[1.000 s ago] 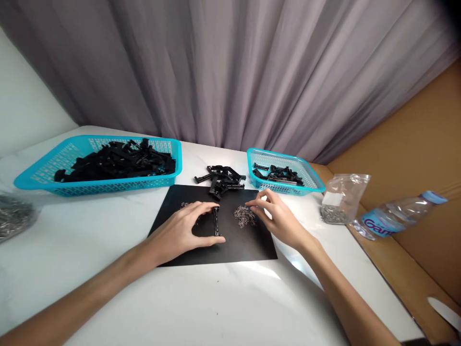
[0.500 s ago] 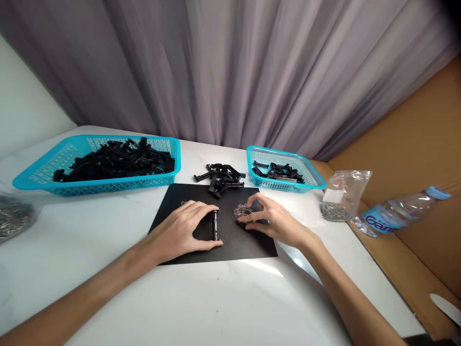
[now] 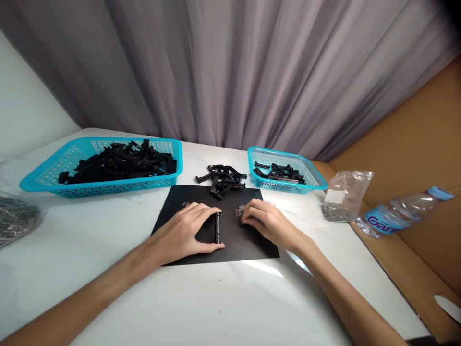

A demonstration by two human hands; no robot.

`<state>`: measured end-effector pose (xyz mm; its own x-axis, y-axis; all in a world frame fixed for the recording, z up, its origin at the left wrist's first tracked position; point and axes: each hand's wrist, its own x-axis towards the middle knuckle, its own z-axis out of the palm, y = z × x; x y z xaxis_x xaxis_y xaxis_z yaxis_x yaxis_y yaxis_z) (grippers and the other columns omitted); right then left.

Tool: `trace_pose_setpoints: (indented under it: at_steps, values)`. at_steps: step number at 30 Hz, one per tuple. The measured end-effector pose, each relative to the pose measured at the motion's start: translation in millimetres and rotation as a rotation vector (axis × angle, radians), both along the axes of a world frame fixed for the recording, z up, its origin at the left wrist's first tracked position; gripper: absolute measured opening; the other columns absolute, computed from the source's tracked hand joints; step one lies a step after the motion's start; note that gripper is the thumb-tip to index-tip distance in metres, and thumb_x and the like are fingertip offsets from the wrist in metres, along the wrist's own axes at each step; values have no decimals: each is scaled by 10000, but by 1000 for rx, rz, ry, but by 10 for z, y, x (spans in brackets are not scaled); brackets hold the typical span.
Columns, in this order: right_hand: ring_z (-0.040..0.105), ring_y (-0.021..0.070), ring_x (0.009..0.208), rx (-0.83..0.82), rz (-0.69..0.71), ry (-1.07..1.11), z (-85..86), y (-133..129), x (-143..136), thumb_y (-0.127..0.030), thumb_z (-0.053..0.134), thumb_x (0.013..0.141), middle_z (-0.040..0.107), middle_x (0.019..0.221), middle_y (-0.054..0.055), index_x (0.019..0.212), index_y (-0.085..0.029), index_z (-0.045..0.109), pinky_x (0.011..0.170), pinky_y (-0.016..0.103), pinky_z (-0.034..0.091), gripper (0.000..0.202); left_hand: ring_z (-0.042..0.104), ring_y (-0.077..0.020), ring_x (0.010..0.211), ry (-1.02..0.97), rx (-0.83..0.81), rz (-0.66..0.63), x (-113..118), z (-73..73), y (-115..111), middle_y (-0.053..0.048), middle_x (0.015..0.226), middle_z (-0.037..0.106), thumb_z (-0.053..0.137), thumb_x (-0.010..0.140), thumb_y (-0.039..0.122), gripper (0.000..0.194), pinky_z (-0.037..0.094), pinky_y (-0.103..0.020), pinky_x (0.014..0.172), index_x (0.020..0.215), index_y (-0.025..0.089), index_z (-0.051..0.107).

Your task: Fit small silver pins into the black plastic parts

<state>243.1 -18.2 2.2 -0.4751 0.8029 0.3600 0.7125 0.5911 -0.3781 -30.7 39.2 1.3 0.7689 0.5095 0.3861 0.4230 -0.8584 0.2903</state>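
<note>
Left hand (image 3: 189, 228) clamps the black part (image 3: 217, 228) endwise, likely baring its side. Right hand (image 3: 270, 218) straddles the right edge of the mat (image 3: 234, 246), grip unclear.

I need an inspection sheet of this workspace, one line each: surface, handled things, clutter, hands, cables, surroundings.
Surface: white table with a black mat on it.
Handled things: slim black part; pile of small metal pieces on the mat; loose black parts near its far edge; large blue basket and small blue basket, both holding black parts.
Clutter: clear bag and bottle at right; another bag at left.
Hands: left hand holds the slim black part by its ends; right hand is at the pile, grip unclear.
Cables: nothing seen.
Surroundings: grey curtain behind; brown panel at right.
</note>
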Motion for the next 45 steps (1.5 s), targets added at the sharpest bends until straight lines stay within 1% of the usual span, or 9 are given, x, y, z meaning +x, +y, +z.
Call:
trace_pose_setpoints:
  at_steps: [4, 7, 10, 17, 24, 31, 34, 39, 45]
  values:
    - [620, 223, 1016, -6, 3, -50, 64, -27, 68, -262, 570, 1025, 650, 1120, 82, 1141, -256, 735, 874, 398, 527, 203, 666, -310, 1090, 20, 0, -8, -5, -1, -3, -96, 1173, 707, 769, 814, 540, 635, 509, -471, 998, 1313, 192, 588]
    - [603, 244, 1089, -35, 63, -165, 126, -77, 101, -304, 592, 1013, 617, 1236, 87, 1232, -312, 725, 911, 434, 512, 256, 664, -304, 1091, 16, -3, -15, -5, 2, -10, -94, 1177, 704, 763, 820, 540, 630, 516, -456, 984, 1315, 194, 584]
    - [595, 256, 1124, -48, 79, -212, 127, -101, 77, -294, 561, 1029, 601, 1286, 103, 1301, -302, 686, 919, 450, 505, 300, 663, -302, 1098, 11, 1, -21, 1, 7, -15, -96, 1181, 703, 767, 822, 525, 634, 514, -455, 994, 1322, 186, 577]
    - [650, 205, 934, 24, -35, 18, -44, 3, -20, -236, 566, 1028, 706, 1038, 70, 1002, -207, 721, 837, 372, 503, 160, 669, -305, 1091, 20, 4, -32, 10, 15, -17, -94, 1171, 711, 760, 828, 515, 616, 501, -469, 1007, 1320, 191, 580]
    - [663, 189, 862, -77, -117, 121, 50, -24, 51, -290, 580, 1024, 756, 978, 30, 1006, -241, 722, 766, 333, 514, 151, 674, -306, 1082, -5, -30, -32, 26, 23, -49, -92, 1158, 718, 779, 803, 513, 610, 512, -469, 1008, 1299, 201, 608]
    - [640, 168, 850, -161, -135, 162, 194, -94, 86, -264, 580, 1013, 695, 1016, 50, 940, -224, 721, 709, 292, 500, 163, 664, -299, 1076, -1, -66, -34, 30, 8, -66, -90, 1147, 709, 779, 808, 516, 623, 523, -465, 994, 1307, 191, 596]
    - [620, 153, 772, -215, -132, 191, 189, -97, 65, -252, 569, 1016, 702, 919, 22, 956, -219, 702, 670, 284, 473, 150, 653, -293, 1079, -21, -118, -31, 33, 5, -77, -77, 1156, 704, 782, 798, 530, 631, 528, -466, 988, 1314, 217, 597]
    - [615, 148, 745, -261, -98, 236, 156, -104, 26, -284, 617, 988, 727, 911, 22, 970, -216, 724, 668, 285, 479, 128, 571, -315, 1181, -19, -190, -13, 48, 11, -122, -82, 1219, 691, 765, 788, 601, 659, 506, -493, 1023, 1313, 237, 603]
    - [653, 168, 813, -309, -56, 283, 118, -107, -27, -310, 633, 976, 749, 966, 44, 1003, -230, 771, 674, 300, 492, 162, 485, -356, 1240, 22, -114, -18, 71, -22, -145, -105, 1248, 680, 736, 793, 650, 692, 472, -530, 1052, 1299, 196, 606]
